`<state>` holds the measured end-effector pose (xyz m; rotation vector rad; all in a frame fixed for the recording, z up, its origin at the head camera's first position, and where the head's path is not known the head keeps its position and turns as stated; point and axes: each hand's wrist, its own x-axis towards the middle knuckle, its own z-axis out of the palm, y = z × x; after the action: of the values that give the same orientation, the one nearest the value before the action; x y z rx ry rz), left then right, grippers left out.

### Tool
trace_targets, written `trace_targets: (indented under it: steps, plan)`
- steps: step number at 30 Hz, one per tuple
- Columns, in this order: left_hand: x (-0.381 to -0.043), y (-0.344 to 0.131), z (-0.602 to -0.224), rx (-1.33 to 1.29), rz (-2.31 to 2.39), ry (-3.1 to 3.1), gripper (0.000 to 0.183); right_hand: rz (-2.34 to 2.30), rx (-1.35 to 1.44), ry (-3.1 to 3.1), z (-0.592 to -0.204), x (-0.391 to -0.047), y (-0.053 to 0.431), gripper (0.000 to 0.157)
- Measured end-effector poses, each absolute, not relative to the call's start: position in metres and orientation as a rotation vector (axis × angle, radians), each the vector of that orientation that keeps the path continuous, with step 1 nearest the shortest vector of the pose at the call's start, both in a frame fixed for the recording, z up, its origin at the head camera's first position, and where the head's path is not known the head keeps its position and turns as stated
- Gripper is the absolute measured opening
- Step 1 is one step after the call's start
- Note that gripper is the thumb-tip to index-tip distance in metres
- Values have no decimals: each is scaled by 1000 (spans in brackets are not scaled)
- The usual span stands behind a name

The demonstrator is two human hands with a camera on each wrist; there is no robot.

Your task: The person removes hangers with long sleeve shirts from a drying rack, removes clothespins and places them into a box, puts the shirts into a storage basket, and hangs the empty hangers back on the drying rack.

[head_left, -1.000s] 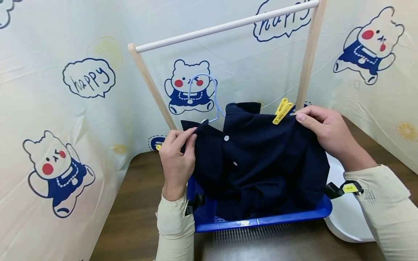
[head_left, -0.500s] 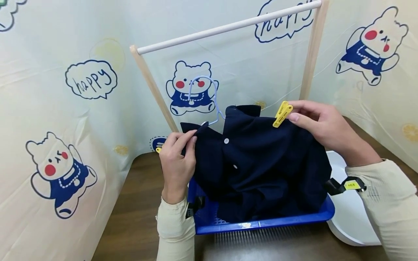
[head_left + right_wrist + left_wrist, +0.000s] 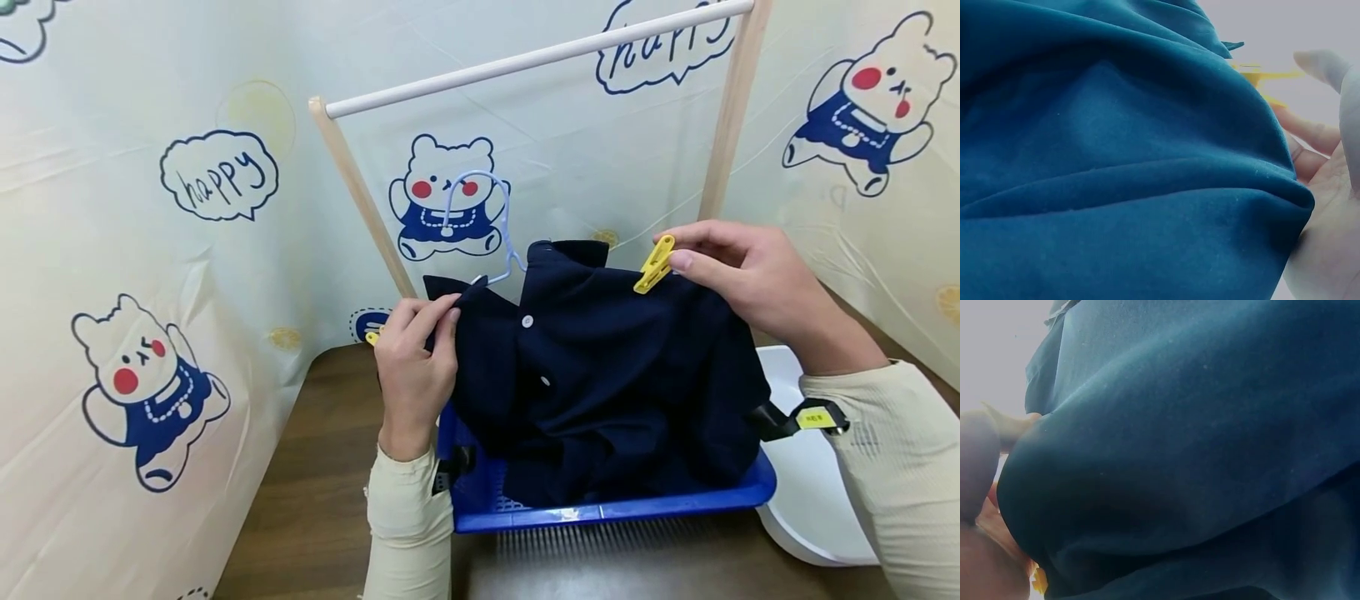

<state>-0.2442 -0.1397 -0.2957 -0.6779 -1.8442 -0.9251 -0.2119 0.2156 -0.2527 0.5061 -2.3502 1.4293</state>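
A dark navy buttoned shirt (image 3: 600,367) hangs on a light blue hanger (image 3: 507,225), whose hook rises beside the collar. My left hand (image 3: 416,367) pinches the shirt near the collar, thumb against fingertips. At the shirt's other shoulder my right hand (image 3: 750,279) has its thumb and forefinger on the handle end of a yellow clothespin (image 3: 655,265), which sits on the cloth's upper edge. In the right wrist view the clothespin (image 3: 1266,78) shows between thumb and fingers. Another yellow clothespin (image 3: 372,337) peeks out behind my left hand, mostly hidden.
The shirt's lower part lies over a blue plastic basket (image 3: 615,510) on a brown wooden table (image 3: 300,475). Behind stands a wooden rack with a white rod (image 3: 540,57). A white basin (image 3: 806,500) is under my right forearm. Printed curtains (image 3: 247,275) surround the table.
My right hand has gone from holding the shoulder cloth leftward to the clothespin, whose handles now look closer together. My left hand keeps its pinch on the shirt.
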Motion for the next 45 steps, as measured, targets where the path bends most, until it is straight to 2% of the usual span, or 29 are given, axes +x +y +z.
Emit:
trace_targets:
  steps: [26, 45]
  plan:
    - [-240, -137, -292, -690, -901, -1835, 12, 1378, 507, -2323, -249, -210, 211, 23]
    - [-237, -137, -292, -673, -869, -1863, 13, 1214, 666, -2204, -259, -215, 211, 22]
